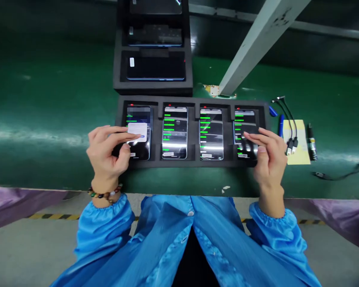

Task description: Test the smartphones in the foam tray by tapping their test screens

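Note:
A black foam tray (194, 162) lies before me with several smartphones set upright in a row of slots. At the leftmost phone (142, 151), my left hand (109, 149) has its fingers stretched out, a fingertip over the white pop-up on the lit screen. My right hand (268, 153) reaches over the rightmost phone (247, 119), its fingers extended and holding nothing; I cannot tell if a fingertip touches the glass. Between the hands, two middle phones, one left (175, 135) and one right (212, 135), show lists of green lines.
Behind stands another black foam tray (118, 75) holding dark phones (155, 67). A grey metal post (248, 48) slants up from the green table (62, 119). At right lie a yellow note pad (302, 147), black cables (291, 119), a blue pen (281, 125) and a black marker (311, 143).

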`<state>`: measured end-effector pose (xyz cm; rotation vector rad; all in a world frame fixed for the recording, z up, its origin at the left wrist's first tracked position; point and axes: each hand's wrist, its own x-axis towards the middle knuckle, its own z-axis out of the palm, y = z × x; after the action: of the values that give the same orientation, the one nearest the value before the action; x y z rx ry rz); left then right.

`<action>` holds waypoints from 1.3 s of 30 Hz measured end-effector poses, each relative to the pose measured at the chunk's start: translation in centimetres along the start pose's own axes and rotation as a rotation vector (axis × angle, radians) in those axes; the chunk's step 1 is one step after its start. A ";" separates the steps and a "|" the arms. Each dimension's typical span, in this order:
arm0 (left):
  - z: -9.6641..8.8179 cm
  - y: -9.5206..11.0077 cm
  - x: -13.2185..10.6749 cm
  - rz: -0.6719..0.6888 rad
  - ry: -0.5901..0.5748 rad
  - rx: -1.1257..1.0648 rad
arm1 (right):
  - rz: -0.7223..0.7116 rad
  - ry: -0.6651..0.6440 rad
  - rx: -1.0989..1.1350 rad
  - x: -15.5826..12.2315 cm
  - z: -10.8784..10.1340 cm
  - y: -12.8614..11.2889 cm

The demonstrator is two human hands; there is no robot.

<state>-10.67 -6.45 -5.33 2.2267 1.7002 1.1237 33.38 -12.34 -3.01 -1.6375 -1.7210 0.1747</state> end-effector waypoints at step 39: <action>-0.1 -1.4 -0.4 -0.348 0.036 -0.271 | -0.390 -0.437 0.149 0.8 7.8 -8.8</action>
<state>-11.88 -6.36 -6.18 1.6837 1.7398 1.2232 21.81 -10.16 -3.33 -1.1831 -2.2587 0.4870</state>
